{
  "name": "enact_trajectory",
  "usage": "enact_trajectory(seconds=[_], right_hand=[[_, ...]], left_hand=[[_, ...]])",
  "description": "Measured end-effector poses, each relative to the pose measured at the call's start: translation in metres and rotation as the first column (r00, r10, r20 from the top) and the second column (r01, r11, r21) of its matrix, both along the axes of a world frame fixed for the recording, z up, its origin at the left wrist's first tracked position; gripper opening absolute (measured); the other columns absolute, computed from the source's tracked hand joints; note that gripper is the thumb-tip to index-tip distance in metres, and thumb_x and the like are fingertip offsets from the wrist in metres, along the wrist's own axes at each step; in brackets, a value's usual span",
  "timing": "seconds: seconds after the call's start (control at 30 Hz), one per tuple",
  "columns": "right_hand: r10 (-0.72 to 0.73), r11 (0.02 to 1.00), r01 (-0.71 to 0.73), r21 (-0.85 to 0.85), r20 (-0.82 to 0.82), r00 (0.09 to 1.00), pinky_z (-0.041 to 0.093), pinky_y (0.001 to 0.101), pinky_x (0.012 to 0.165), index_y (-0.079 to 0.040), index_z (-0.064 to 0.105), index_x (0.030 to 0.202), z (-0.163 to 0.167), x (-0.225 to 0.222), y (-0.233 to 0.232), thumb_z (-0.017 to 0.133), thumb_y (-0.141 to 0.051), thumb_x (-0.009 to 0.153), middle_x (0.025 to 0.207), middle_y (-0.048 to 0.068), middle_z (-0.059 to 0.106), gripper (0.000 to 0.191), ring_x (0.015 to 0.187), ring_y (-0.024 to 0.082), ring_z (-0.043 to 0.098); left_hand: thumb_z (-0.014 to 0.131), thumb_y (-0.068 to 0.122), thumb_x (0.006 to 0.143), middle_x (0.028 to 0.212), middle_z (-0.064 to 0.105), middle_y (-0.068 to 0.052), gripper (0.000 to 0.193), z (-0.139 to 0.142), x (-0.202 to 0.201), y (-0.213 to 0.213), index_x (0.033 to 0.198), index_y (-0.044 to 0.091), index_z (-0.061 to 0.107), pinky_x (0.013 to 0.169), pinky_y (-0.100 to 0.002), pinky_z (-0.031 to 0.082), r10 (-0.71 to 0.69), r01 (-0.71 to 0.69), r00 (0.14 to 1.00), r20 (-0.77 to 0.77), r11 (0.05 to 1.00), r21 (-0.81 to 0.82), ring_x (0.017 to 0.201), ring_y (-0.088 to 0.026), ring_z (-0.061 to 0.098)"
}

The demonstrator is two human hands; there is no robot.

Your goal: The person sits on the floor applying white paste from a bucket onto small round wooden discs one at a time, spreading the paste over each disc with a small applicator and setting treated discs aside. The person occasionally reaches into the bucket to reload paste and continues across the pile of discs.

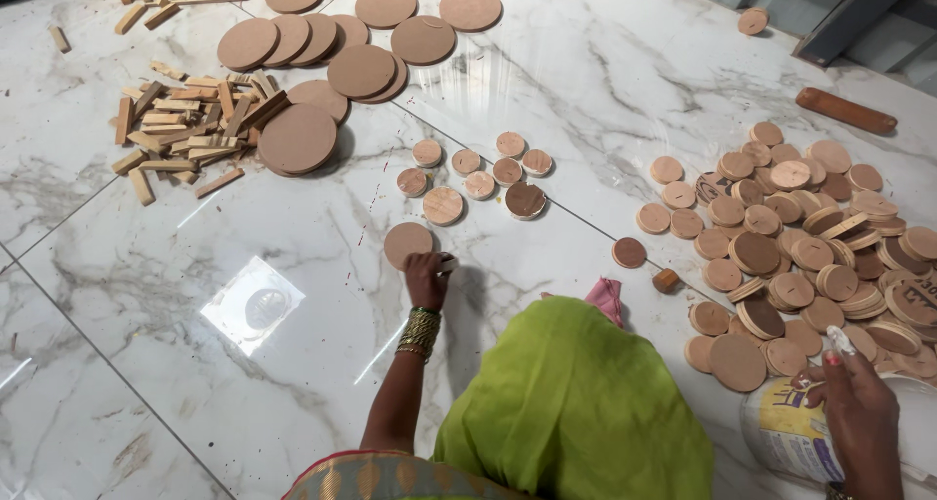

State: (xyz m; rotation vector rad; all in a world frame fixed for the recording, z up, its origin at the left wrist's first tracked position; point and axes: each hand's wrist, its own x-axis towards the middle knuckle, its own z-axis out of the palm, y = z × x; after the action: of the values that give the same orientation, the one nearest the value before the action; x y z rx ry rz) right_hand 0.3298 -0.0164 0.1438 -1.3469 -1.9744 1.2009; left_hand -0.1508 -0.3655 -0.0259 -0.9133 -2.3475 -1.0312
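Wooden disc (407, 242) lay flat on marble floor (146, 295), just above-left of left hand (427, 278), touching fingertips; round, no long axis. Left fingers curled, seemingly pinching small piece (446, 263): blurred. Right hand (861, 402) well apart, closed on white tub (791, 430) rim, beside heap of small discs (810, 256).

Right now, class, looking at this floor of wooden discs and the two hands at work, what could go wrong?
1. The right hand rests on a white tub lying beside the disc pile; a nudge might scatter discs.
2. The left hand presses a disc on glossy marble floor; it could slide.
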Motion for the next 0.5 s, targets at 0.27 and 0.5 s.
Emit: enact_trajectory(seconds=[0.27,0.5], right_hand=[[-0.024,0.996,0.006,0.086,0.213,0.977,0.048,0.035,0.065,0.005,0.055,0.142,-0.005,0.015,-0.009,0.062,-0.025,0.106,0.09,0.018,0.074,0.047,0.067,0.019,0.06],[-0.016,0.996,-0.002,0.087,0.202,0.979,0.049,0.0337,0.068,0.002,0.051,0.151,-0.011,0.013,-0.001,0.063,-0.024,0.103,0.095,0.016,0.075,0.056,0.068,0.018,0.063]], left_hand=[[0.063,0.007,0.081,0.113,0.065,-0.012,0.036,0.001,-0.015,0.048,0.117,0.006,0.063,0.11,-0.049,0.037,-0.156,0.149,0.987,-0.027,0.973,-0.174,0.111,-0.033,0.056],[0.051,-0.001,0.084,0.132,0.062,-0.005,0.051,-0.01,0.031,-0.025,0.131,0.015,0.061,0.117,-0.051,0.028,0.006,0.004,0.999,0.044,0.973,-0.232,0.127,-0.03,0.051]])
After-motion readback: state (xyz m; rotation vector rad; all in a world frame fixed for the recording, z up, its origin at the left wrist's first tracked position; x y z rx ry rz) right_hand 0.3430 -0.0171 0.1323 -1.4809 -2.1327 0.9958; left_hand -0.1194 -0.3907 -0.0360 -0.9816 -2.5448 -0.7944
